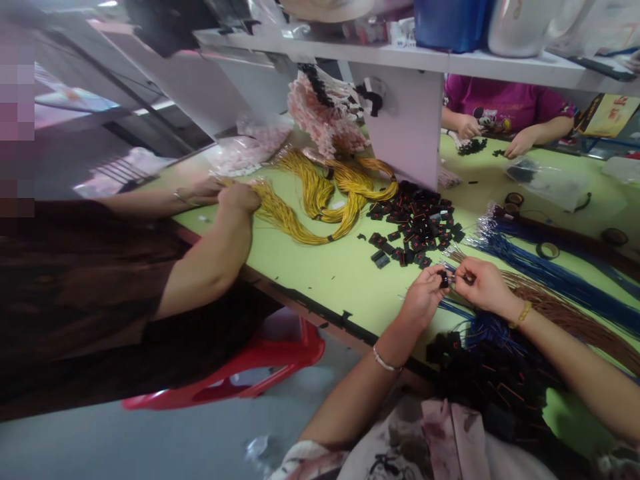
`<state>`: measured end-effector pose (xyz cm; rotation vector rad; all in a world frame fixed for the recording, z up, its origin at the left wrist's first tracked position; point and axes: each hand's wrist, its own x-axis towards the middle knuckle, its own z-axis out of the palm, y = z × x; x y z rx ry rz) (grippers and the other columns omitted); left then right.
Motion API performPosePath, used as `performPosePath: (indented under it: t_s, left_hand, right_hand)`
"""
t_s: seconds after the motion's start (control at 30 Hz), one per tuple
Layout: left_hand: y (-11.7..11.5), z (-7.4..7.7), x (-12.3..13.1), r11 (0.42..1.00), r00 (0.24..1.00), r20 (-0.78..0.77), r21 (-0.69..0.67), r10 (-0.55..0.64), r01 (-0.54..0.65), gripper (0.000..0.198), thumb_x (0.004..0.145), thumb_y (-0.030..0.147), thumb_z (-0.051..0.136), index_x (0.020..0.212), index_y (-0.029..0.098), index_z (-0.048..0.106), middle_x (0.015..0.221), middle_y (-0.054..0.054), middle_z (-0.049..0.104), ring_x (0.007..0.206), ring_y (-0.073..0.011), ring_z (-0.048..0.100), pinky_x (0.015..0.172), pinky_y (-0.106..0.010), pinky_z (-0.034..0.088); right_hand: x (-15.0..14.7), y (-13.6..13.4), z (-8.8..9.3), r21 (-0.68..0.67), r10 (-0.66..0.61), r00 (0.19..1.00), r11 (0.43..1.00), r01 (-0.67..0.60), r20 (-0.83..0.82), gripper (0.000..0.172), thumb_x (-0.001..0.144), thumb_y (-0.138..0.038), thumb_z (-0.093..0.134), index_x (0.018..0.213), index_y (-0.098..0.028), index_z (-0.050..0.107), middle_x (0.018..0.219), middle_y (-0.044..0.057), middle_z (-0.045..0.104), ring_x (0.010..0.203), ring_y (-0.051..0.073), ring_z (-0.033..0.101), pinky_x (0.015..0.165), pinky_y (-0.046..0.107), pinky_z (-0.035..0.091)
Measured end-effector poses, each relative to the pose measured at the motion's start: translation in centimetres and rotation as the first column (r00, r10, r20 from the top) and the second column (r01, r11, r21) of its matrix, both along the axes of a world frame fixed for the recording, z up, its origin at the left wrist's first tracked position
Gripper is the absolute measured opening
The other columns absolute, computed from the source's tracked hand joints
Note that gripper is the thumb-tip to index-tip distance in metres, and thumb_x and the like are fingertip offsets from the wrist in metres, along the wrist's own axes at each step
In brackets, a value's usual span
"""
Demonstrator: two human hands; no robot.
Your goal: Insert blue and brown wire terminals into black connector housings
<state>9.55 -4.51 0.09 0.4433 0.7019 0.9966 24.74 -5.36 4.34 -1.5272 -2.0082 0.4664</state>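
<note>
My left hand pinches a small black connector housing above the table's front edge. Close against it, my right hand has its fingertips closed on a thin wire, whose end meets the housing. How far the wire sits inside is too small to make out. Just beyond both hands lies a loose pile of black connector housings. Brown wires and a bundle of blue wires stretch off to the right. Below my right hand are blue wires beside more black housings.
At left, a co-worker's hand grips yellow wires. Across the table, another person's hands handle small black parts. Overhead runs a shelf with a blue bin. A red stool stands below; tape rolls lie right.
</note>
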Motion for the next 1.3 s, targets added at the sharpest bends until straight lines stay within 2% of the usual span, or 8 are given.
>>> performPosePath:
  t_s: [0.57, 0.87, 0.97, 1.03, 1.1, 1.13, 1.2, 1.3]
  left_hand:
    - [-0.9, 0.6, 0.4, 0.999, 0.989, -0.149, 0.039, 0.019, -0.014, 0.030, 0.064, 0.024, 0.076, 0.088, 0.013, 0.060, 0.078, -0.002, 0.061, 0.069, -0.0103, 0.056, 0.067, -0.025, 0.045]
    - [-0.7, 0.5, 0.4, 0.996, 0.972, -0.231, 0.084, 0.041, -0.022, 0.029, 0.064, 0.027, 0.075, 0.085, 0.014, 0.061, 0.076, -0.003, 0.061, 0.066, -0.0104, 0.054, 0.064, -0.025, 0.044]
    - [-1.5, 1.7, 0.4, 0.973, 0.936, -0.332, 0.225, 0.116, -0.041, 0.024, 0.070, 0.028, 0.070, 0.089, 0.016, 0.063, 0.077, -0.004, 0.061, 0.067, -0.0127, 0.054, 0.066, -0.028, 0.046]
    - [-3.0, 3.3, 0.8, 0.911, 0.897, -0.405, 0.412, 0.176, 0.007, 0.022, 0.077, 0.029, 0.064, 0.097, 0.019, 0.065, 0.086, -0.006, 0.063, 0.075, -0.0167, 0.057, 0.072, -0.031, 0.047]
    - [-5.2, 5.0, 1.8, 0.781, 0.866, -0.477, 0.594, 0.150, 0.192, 0.024, 0.083, 0.032, 0.057, 0.102, 0.022, 0.067, 0.102, -0.010, 0.063, 0.093, -0.0222, 0.057, 0.082, -0.035, 0.046]
    - [-6.4, 5.7, 2.5, 0.689, 0.857, -0.507, 0.653, 0.091, 0.314, 0.026, 0.084, 0.035, 0.055, 0.105, 0.023, 0.067, 0.105, -0.010, 0.063, 0.097, -0.0238, 0.057, 0.084, -0.036, 0.046]
    - [-8.7, 6.6, 4.2, 0.422, 0.807, -0.585, 0.714, -0.078, 0.559, 0.033, 0.081, 0.042, 0.058, 0.107, 0.025, 0.067, 0.105, -0.010, 0.064, 0.098, -0.0256, 0.058, 0.083, -0.037, 0.047]
    - [-10.9, 6.6, 6.5, 0.075, 0.679, -0.719, 0.676, -0.148, 0.733, 0.049, 0.076, 0.056, 0.059, 0.111, 0.023, 0.066, 0.108, -0.012, 0.064, 0.104, -0.0292, 0.057, 0.084, -0.038, 0.047]
  right_hand:
    - [0.0, -0.4, -0.3, 0.008, 0.092, 0.984, 0.996, -0.094, 0.152, 0.015, 0.083, -0.023, 0.049, 0.072, -0.017, 0.058, 0.073, 0.004, 0.057, 0.067, 0.014, 0.050, 0.062, 0.024, 0.035]
    - [-0.2, -0.5, -0.7, -0.047, 0.094, 0.994, 0.995, -0.091, 0.054, 0.016, 0.080, -0.022, 0.050, 0.065, -0.017, 0.053, 0.065, 0.001, 0.053, 0.058, 0.012, 0.044, 0.057, 0.024, 0.031]
    - [0.8, 0.2, 0.1, -0.157, 0.090, 0.990, 0.982, -0.107, -0.111, 0.020, 0.084, -0.028, 0.048, 0.069, -0.017, 0.056, 0.065, 0.000, 0.055, 0.058, 0.011, 0.045, 0.055, 0.022, 0.033]
    - [1.6, 1.1, 1.1, -0.229, 0.034, 0.979, 0.970, -0.080, -0.200, 0.025, 0.085, -0.035, 0.047, 0.071, -0.017, 0.057, 0.064, -0.001, 0.055, 0.057, 0.011, 0.045, 0.054, 0.022, 0.034]
    - [2.0, 2.0, 2.1, -0.285, 0.028, 0.981, 0.955, -0.083, -0.192, 0.027, 0.083, -0.038, 0.048, 0.069, -0.017, 0.057, 0.061, -0.002, 0.054, 0.055, 0.010, 0.043, 0.052, 0.022, 0.033]
    - [1.9, 2.5, 2.5, -0.315, 0.063, 0.985, 0.942, -0.112, -0.160, 0.026, 0.082, -0.038, 0.050, 0.067, -0.017, 0.056, 0.059, -0.003, 0.053, 0.053, 0.010, 0.042, 0.051, 0.021, 0.032]
    - [1.0, 3.0, 2.9, -0.373, 0.170, 0.982, 0.908, -0.188, -0.080, 0.023, 0.079, -0.033, 0.052, 0.062, -0.018, 0.055, 0.056, -0.003, 0.052, 0.052, 0.010, 0.042, 0.050, 0.022, 0.031]
    - [-1.6, 2.7, 2.4, -0.423, 0.265, 0.963, 0.879, -0.219, 0.052, 0.017, 0.075, -0.025, 0.056, 0.059, -0.018, 0.056, 0.058, -0.001, 0.057, 0.053, 0.011, 0.046, 0.051, 0.022, 0.031]
